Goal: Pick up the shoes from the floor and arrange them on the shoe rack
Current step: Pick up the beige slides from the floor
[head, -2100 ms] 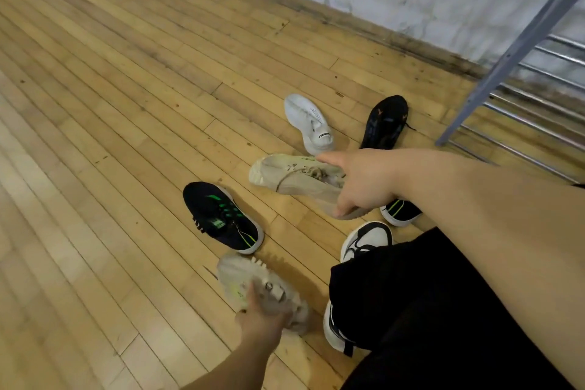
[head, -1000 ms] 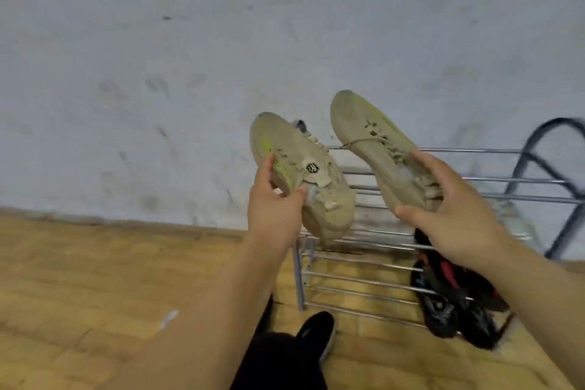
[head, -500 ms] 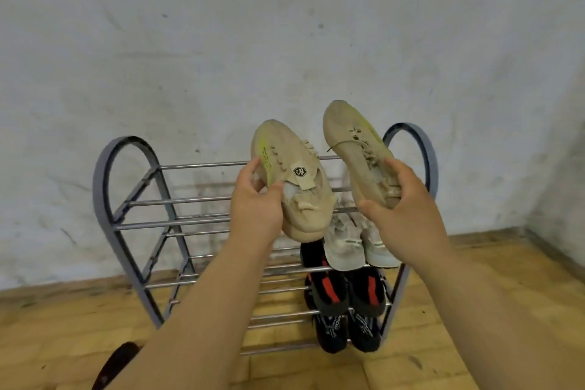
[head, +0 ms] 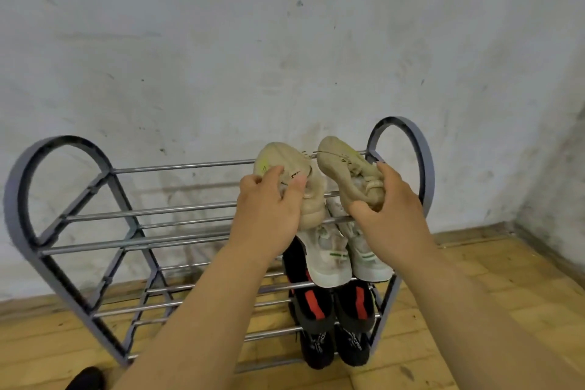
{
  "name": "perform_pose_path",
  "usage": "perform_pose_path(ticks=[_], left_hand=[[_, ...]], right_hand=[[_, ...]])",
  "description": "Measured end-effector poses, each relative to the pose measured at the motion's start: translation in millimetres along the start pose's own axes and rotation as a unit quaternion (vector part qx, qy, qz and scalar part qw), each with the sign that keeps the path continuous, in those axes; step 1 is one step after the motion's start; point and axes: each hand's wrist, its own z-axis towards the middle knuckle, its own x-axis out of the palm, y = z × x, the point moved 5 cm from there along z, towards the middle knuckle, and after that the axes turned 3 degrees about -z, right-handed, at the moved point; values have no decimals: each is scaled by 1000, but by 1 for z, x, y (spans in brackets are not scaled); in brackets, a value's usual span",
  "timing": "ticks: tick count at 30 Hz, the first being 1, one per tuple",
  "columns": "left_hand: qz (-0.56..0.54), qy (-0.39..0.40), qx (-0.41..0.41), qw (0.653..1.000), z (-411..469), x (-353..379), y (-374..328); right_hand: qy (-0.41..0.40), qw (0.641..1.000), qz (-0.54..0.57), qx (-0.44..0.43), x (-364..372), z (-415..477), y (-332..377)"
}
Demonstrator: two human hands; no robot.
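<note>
A dark shoe toe (head: 85, 378) shows at the lower edge of the frame, on the wooden floor (head: 506, 294) in front of the shoe rack's (head: 19, 199) left end. Two bare forearms reach toward the rack's right end. The left hand (head: 269, 206) grips the left beige sneaker (head: 311, 209) from above, fingers curled over its laces and thumb on its near side. The right hand (head: 392, 215) clasps the right beige sneaker (head: 345, 168) around its heel. Both sneakers sit side by side at the right end of the rack's top tier, toes toward the wall; whether their soles rest on the rails cannot be told. On the tier below lie white sneakers (head: 329, 256), under them black-and-red shoes (head: 313, 301), and lowest black shoes (head: 316, 348). Behind the rack stands a scuffed white wall (head: 285, 41).
</note>
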Motion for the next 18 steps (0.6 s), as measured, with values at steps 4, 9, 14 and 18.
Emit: perform_pose_path(ticks=[4,9,14,18], left_hand=[[39,13,-7,999,-9,2,-2],[41,61,-19,997,-10,4,3],[26,43,-8,999,-8,6,7],[22,20,11,999,-9,16,5]], right_hand=[[2,1000,-24,-5,-2,-5,0],[-14,998,-60,6,-8,-11,-2],[-9,997,-68,24,-9,-14,-5],[-18,997,-67,23,-7,-16,-7]])
